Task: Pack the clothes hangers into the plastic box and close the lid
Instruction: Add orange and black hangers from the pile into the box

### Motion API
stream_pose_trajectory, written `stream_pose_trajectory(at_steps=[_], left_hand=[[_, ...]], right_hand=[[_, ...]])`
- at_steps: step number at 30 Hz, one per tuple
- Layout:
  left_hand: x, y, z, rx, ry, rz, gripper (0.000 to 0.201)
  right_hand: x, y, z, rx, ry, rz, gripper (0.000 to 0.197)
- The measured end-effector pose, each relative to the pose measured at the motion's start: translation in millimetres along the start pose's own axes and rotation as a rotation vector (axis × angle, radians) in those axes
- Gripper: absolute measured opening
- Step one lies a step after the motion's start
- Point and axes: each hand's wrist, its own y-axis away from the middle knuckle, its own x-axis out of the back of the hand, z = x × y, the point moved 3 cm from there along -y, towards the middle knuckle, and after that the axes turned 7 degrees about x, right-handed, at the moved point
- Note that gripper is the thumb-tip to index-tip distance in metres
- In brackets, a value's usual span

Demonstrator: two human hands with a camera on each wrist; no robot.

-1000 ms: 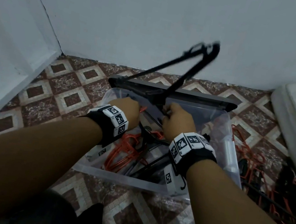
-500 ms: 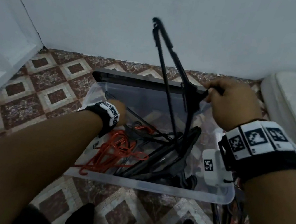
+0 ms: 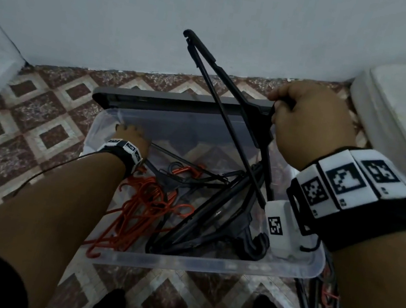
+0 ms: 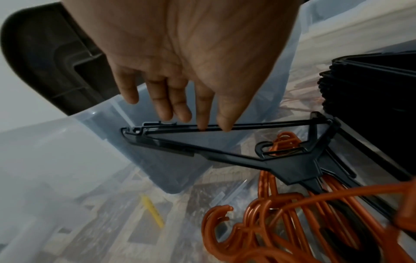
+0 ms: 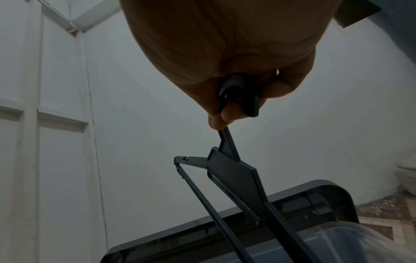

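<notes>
Clear plastic box (image 3: pixel 205 266) sits on patterned floor tiles (image 3: pixel 43 112) by a white wall (image 3: pixel 219 10), dark lid (image 3: pixel 152 100) behind it. Right hand (image 3: pixel 310 123) grips a black hanger (image 3: pixel 234 100) by its hook; left hand (image 3: pixel 132 137), fingers loose, touches another inside.

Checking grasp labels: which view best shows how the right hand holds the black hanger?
Right wrist: the right hand curls its fingers around the black hanger by its hook. Head shows only the hand's back; left wrist misses it.

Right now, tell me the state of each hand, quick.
Left hand: open, fingertips touching a black hanger's bar inside the plastic box.
Right hand: closed, gripping the hook of a raised black hanger.
</notes>
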Motion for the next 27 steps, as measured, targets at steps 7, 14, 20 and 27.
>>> stream_pose_trajectory(at_steps=[7,14,20,27], left_hand=[[11.8,-4.0,-7.2,-0.083,0.093,-0.028,0.036],[-24.2,-4.5,34.5,-0.190,0.029,-0.212,0.041],[-11.4,3.0,37.9,-0.241,-0.170,-0.122,0.023],[11.3,19.6,22.0,-0.226,-0.034,-0.080,0.018]], right_hand=[[-0.2,5.3,-1.8,0.009,-0.012,0.027,0.027],[-7.4,2.3,2.3,-0.017,-0.024,0.033,0.025],[-13.8,0.2,2.4,-0.039,-0.040,0.009,0.024],[-8.5,1.7,1.9,-0.038,-0.043,0.034,0.026]])
